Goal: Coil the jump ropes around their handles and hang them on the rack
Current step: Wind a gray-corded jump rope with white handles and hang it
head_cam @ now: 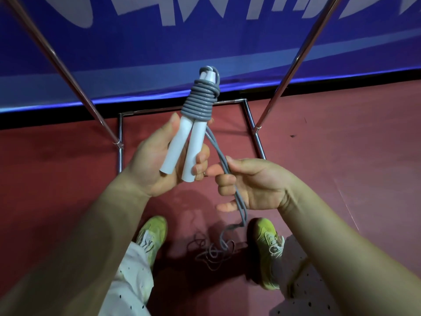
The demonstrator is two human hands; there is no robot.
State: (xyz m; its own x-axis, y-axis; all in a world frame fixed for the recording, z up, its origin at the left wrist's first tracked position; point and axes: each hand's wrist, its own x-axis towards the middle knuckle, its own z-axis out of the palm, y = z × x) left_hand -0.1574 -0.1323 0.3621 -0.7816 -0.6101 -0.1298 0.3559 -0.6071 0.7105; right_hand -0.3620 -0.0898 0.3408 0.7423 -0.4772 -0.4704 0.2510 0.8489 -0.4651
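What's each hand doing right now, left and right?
Left hand: grips the two white handles, grey rope coiled round their upper part.
Right hand: fingers curled round the loose grey rope.

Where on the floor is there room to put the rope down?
Bare red floor lies right of the rack's base frame, and more on the left by the slanted pole. Between the yellow-green shoes it is crowded: loose gray rope lies tangled there.

Left hand (159, 156) grips with curled fingers (201, 159); right hand (252, 183) pinches.
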